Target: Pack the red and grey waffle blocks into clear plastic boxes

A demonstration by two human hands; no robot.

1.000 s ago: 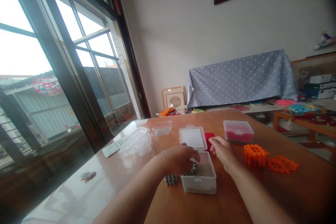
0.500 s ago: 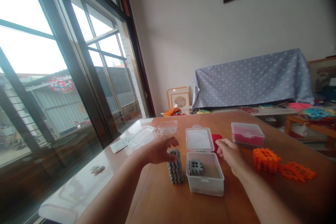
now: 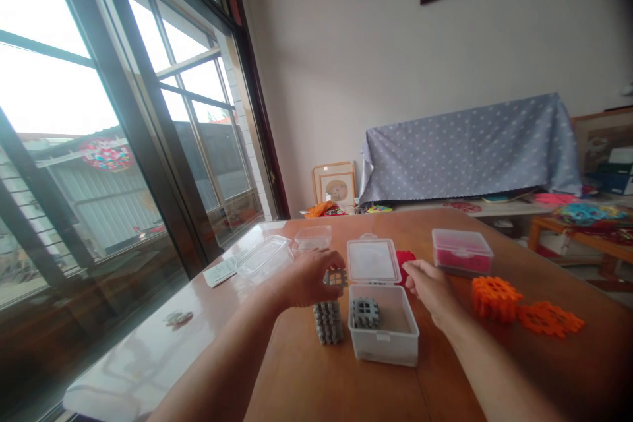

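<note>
Left hand [image 3: 307, 281] at frame centre, extended from the lower left, palm down; thumb below and fingers above, narrowed on one gray grid piece [image 3: 340, 277]; this piece is tilted, just over the gray stack [image 3: 328, 326] standing upright on the surface [image 3: 297, 372]; right hand [image 3: 433, 290] reaches in from the lower right, fingers curled in and narrow, near the right rim of the open box and beside the red piece [image 3: 405, 264]; cannot tell whether it grips or touches it.

Open box [image 3: 384, 348], right of the gray stack, lid [image 3: 373, 260] folded back toward the top of the frame; gray pieces [image 3: 366, 312] lie at its left side, bare floor to their right; closed box [image 3: 463, 252] farther right, pink-red contents visible through the wall; clear tub [image 3: 264, 258] left of centre; orange stack [image 3: 496, 299] at right, loose orange pieces [image 3: 551, 320] beside it.

Versus 0.5 s ago: left hand then spread wide over the gray stack, now pinching the piece; right hand essentially unmoved; gray pieces in the box unchanged.
</note>
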